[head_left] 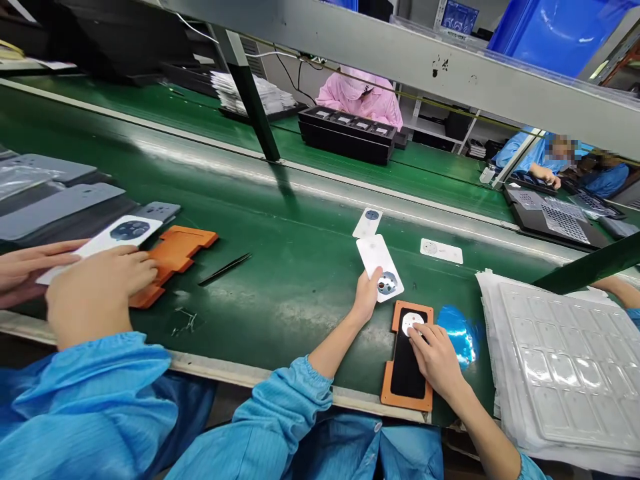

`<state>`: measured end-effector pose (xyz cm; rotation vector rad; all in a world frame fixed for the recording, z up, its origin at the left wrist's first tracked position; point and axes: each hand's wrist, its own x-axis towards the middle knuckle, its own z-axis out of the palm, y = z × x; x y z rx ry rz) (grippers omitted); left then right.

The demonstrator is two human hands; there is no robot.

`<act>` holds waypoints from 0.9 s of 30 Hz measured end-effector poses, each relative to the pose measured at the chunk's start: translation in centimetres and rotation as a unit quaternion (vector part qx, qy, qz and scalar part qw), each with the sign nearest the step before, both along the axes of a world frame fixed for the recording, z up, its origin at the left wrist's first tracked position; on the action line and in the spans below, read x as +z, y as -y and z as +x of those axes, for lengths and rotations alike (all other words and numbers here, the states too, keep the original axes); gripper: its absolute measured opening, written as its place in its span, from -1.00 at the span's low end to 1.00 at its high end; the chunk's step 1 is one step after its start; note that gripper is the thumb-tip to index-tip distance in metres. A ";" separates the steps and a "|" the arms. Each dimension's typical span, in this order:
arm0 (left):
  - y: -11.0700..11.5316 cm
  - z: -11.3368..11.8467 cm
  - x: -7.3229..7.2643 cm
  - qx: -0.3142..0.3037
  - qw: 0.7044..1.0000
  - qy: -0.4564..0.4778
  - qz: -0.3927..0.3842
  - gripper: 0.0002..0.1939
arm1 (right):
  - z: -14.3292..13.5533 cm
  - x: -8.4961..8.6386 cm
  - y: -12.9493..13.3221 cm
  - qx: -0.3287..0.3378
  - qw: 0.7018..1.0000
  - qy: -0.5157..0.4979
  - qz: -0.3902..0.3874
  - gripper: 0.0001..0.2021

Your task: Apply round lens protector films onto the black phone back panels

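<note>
My left hand [367,295] pinches the lower right end of a white card [376,259] that bears a grey round camera-shaped part. Closer to me, on the bench edge, lies an orange fixture [389,393] holding a black phone-shaped panel [407,370]. My right hand [434,348] reaches over the panel, its fingertips on a white round piece [412,323] at the panel's top end; whether they grip it is not clear. Beyond the held card lies another white card [367,223] with a dark round part. A third white card [441,251] rests further right.
Blue film [457,337] lies right of the fixture, beside clear plastic trays [575,360]. At left, a co-worker's hands [95,287] hold a white card near another orange fixture [180,250]. Black tweezers [225,270] lie between. A metal post [250,100] stands behind; people sit across.
</note>
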<state>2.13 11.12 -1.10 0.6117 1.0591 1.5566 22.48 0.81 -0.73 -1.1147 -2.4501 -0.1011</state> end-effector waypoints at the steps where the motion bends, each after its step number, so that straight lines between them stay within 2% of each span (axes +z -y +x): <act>1: 0.1 0.1 0.2 -0.006 1.000 -0.001 0.006 -0.40 | -0.1 0.2 0.0 0.000 1.000 -0.019 -0.009 -0.75; 3: 0.7 0.5 0.9 -0.015 1.000 -0.013 0.021 -0.44 | -0.4 1.0 0.0 -0.007 0.996 -0.084 -0.035 -0.77; 6: 2.6 1.7 2.6 -0.033 0.997 -0.052 0.044 -0.58 | -1.6 3.0 -0.5 -0.062 0.971 -0.222 -0.067 -0.83; 10: 6.3 3.8 4.2 -0.071 0.989 -0.101 0.079 -0.68 | -3.5 5.5 -1.1 -0.141 0.933 -0.330 -0.011 -0.86; 12: 7.9 4.5 4.3 -0.079 0.984 -0.124 0.100 -0.64 | -4.1 6.0 -1.2 -0.158 0.923 -0.351 0.018 -0.87; 16: 9.6 4.8 3.5 -0.090 0.976 -0.151 0.129 -0.58 | -4.2 6.0 -0.9 -0.157 0.916 -0.370 0.012 -0.87; 22: 10.2 4.9 3.1 -0.073 0.964 -0.200 0.156 -0.55 | -3.7 5.8 -0.5 -0.153 0.904 -0.399 -0.023 -0.86; 27: 10.3 5.1 2.8 -0.055 0.962 -0.222 0.149 -0.54 | -3.7 5.9 -0.5 -0.148 0.903 -0.403 -0.019 -0.88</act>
